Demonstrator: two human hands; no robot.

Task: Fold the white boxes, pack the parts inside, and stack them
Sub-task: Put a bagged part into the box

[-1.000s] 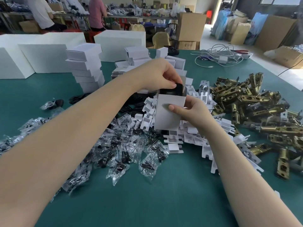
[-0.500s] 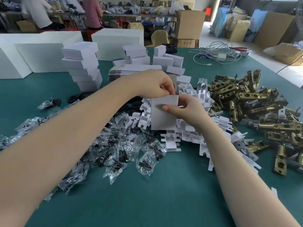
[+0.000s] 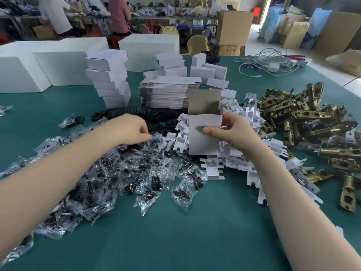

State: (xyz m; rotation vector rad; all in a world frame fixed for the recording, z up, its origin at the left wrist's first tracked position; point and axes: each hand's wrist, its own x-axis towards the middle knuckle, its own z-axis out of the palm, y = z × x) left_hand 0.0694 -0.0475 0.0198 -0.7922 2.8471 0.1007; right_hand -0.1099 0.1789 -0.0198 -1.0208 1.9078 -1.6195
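My right hand [image 3: 232,132] grips a small white box [image 3: 203,142] upright above the table, thumb on its front, with the top flap [image 3: 204,101] standing open. My left hand [image 3: 132,130] is down at the pile of clear screw bags [image 3: 121,173], its fingertips pinching at one bag near the white card inserts [image 3: 175,137]. A pile of brass latches [image 3: 304,122] lies to the right. Folded boxes stand in a stack [image 3: 109,79] at the back left, beside a stack of flat box blanks [image 3: 168,90].
Black parts [image 3: 136,112] lie behind my left hand. Large white cartons [image 3: 39,69] line the back left. White cables [image 3: 267,63] lie at the back right. Bare green table [image 3: 195,231] lies in front. People work at a far bench.
My left hand has left the top of the box and dropped left to the screw bags. The box flap now stands open, and the right hand alone holds the box.
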